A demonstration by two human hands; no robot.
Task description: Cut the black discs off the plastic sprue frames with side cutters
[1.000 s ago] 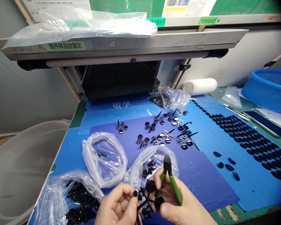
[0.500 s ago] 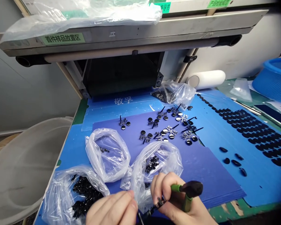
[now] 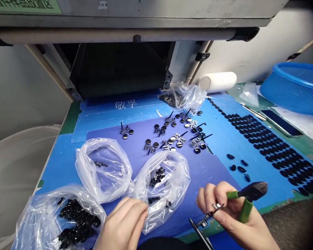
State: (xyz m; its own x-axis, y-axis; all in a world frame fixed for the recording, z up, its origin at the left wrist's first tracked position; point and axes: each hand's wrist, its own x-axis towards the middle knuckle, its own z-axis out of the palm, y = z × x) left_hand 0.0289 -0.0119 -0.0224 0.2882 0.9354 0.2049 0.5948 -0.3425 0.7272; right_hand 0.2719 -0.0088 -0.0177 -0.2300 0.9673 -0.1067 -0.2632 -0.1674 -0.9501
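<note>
My right hand [image 3: 232, 211] is closed at the lower right. Its finger and thumb pinch a small black plastic sprue [image 3: 207, 217] with long thin rods, and green-handled cutting pliers [image 3: 246, 198] rest in the same hand, jaws pointing away to the right. My left hand [image 3: 123, 222] hovers by the near left rim of a clear plastic bag [image 3: 178, 166]; its fingers are pressed together and whatever they hold is hidden. Small black parts [image 3: 157, 176] lie inside that bag, and one single part [image 3: 168, 203] sits near its front.
Another open bag [image 3: 120, 163] with a few pieces and a fuller bag of black parts [image 3: 78, 222] stand leftward. Several sprues with round discs [image 3: 178, 139] lie on the purple sheet [image 3: 208, 170]. Rows of black discs [image 3: 271, 146], a phone [image 3: 281, 123] and a blue basket [image 3: 289, 86] are right.
My hands have moved apart: the right has gone rightward with the sprue and pliers, the left is now at the bag's rim. A single part now shows near the bag's front. The view has tilted down.
</note>
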